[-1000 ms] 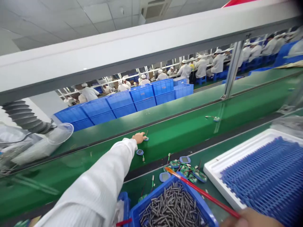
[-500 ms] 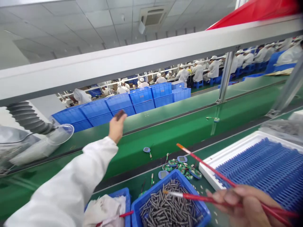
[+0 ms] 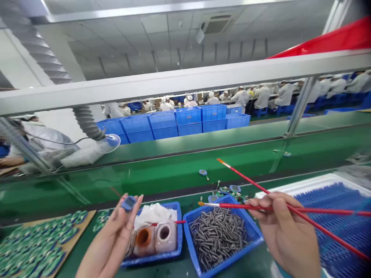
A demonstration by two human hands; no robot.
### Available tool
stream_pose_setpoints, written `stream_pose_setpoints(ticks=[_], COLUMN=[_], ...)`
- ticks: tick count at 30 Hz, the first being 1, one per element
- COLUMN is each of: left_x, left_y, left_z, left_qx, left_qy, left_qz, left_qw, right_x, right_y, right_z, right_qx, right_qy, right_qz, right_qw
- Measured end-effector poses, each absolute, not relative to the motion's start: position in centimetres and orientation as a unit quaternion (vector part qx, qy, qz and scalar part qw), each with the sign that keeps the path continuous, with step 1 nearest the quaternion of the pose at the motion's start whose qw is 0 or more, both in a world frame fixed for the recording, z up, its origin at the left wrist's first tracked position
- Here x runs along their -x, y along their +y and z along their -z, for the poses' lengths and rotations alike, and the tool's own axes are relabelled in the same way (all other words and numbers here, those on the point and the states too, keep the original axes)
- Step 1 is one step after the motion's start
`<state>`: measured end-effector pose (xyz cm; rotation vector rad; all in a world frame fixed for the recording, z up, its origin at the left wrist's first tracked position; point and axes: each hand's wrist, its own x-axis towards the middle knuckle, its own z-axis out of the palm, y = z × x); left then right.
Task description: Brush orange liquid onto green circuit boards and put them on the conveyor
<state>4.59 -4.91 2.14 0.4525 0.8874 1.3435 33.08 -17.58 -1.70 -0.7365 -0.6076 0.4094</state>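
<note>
A: Where's the small blue plastic casing (image 3: 129,202) rn?

B: Up in the bare left hand (image 3: 111,235), pinched b/w thumb & fingertips, narrow grip, just left of the crates. Looks light, hard shell, prob brittle, w/ a dark window on its face. I'd hold by the rim, keep off the window.

A: R hand?

B: The bare right hand (image 3: 285,227) is curled tight round two long red-handled brushes (image 3: 232,206) w/ orange tips. Slim, light, fairly stiff by the look. Handles cross, so grip's narrow but they reach far & swing wide.

A: Room around?

B: Tight. Under the R hand's brush tips: a blue plastic crate (image 3: 252,227) of loose dark grey metal pins (image 3: 217,235), prob slippery & easy to spill. Next to it, a shallow blue plastic tray (image 3: 150,261) w/ white cloth (image 3: 155,214) & two squat glass jars (image 3: 164,236).

A: Edges?

B: Far L, a brown cardboard sheet (image 3: 84,224) of round green circuit boards. Far R, a white tray w/ blue plastic mesh (image 3: 333,200), long brush passing over it. Ahead, the green conveyor belt (image 3: 162,170), more open but past the crate rims.
</note>
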Motion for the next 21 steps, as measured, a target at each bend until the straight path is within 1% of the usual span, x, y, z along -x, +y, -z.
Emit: stream_pose_setpoints(ticks=[2, 5, 7, 10, 13, 17, 21], left_x=[-4.0, -3.8, -4.0, -4.6, -5.1, -5.0, -4.8], left_y=[-5.4, -6.1, -6.7, -7.9, -8.6, -8.4, -8.1], left_z=[-1.2, -0.7, -0.9, -1.5, -1.7, -1.1, -0.8], left_qx=[-0.248, -0.417, -0.534, -0.646, -0.726, -0.818, -0.849], left_qy=[0.424, 0.389, 0.348, 0.313, 0.29, 0.239, 0.208], left_qz=[-0.583, -0.555, -0.54, -0.514, -0.483, -0.426, -0.413], left_qw=[0.647, 0.606, 0.55, 0.469, 0.395, 0.303, 0.256], right_x=[-32.2, -30.7, -29.7, -28.5, -27.5, -26.6, -26.1], right_y=[-17.4, -17.1, -17.0, -17.1, -17.4, -17.6, -17.5], right_z=[0.5, -1.2, -1.9, -2.3, -2.3, -2.2, -2.0], right_qx=[0.343, 0.333, 0.325, 0.306, 0.287, 0.313, 0.341], right_qy=[-0.313, -0.334, -0.337, -0.327, -0.318, -0.303, -0.283], right_qz=[-0.202, -0.202, -0.199, -0.183, -0.147, -0.106, -0.098], right_qw=[0.863, 0.858, 0.861, 0.875, 0.891, 0.894, 0.891])
